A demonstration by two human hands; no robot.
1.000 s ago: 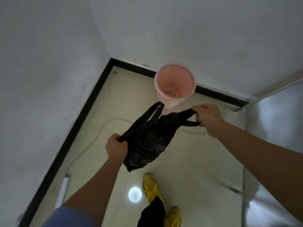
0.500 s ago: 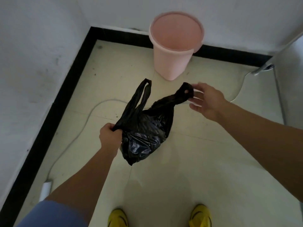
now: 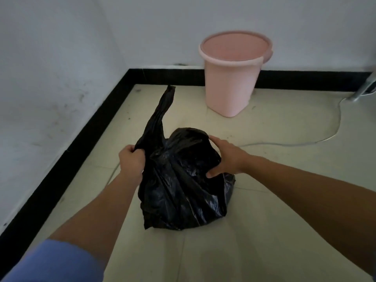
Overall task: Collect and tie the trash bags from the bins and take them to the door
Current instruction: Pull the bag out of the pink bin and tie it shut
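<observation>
The crinkled black plastic trash bag (image 3: 183, 180) is sitting in mid-floor, near the person, bulging and glossy, one long handle strap poking up toward the far wall. The left hand (image 3: 131, 159) is clenching the base of that strap, likely readying it for a knot, while the right hand (image 3: 225, 157) is cupping around the bag's right shoulder, apparently gathering the other handle. Farther off, against the wall, the smooth pink plastic bin (image 3: 234, 82) is standing unlined, a thin pale cable (image 3: 317, 142) trailing across the tiles to its right.
</observation>
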